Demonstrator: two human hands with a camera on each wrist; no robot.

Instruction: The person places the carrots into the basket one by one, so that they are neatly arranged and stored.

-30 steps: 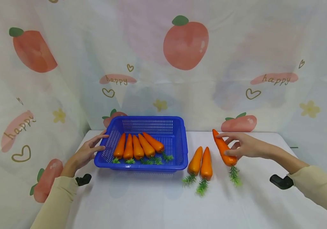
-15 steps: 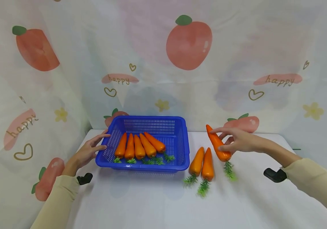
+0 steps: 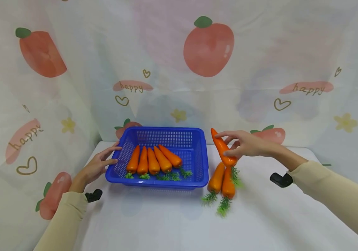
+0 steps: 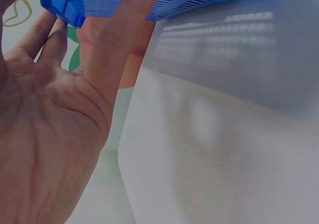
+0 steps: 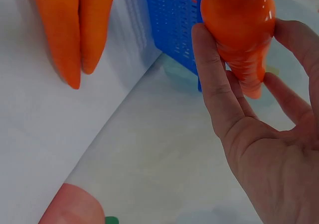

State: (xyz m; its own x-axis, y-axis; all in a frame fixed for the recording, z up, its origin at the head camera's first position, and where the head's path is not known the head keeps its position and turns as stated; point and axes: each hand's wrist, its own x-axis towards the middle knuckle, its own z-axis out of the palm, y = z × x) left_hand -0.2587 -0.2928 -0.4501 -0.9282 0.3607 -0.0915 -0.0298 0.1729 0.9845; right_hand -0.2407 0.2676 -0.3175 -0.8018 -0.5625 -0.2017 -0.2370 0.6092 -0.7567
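Raised over the table right of the blue basket (image 3: 206,157), an orange carrot (image 3: 223,150) with a green top is pinched between the thumb and fingers of my right hand (image 3: 244,144). Its tip points up and away from me. In the right wrist view the carrot (image 5: 238,22) has its thick end nearest the camera. My left hand (image 3: 95,166) touches the basket's left side with extended fingers. The left wrist view has the thumb (image 4: 112,50) against the blue wall. Several carrots (image 3: 152,162) lie side by side inside the basket, tops toward me.
Two more carrots, a left one (image 3: 216,179) and a right one (image 3: 228,186), lie on the white table (image 3: 179,223) just right of the basket, partly below the held carrot. A fruit-printed cloth (image 3: 163,62) hangs behind the table and along its left side.
My right hand has lifted the carrot and carried it left, from the right part of the table to above the two lying carrots. My left hand stays at the basket.
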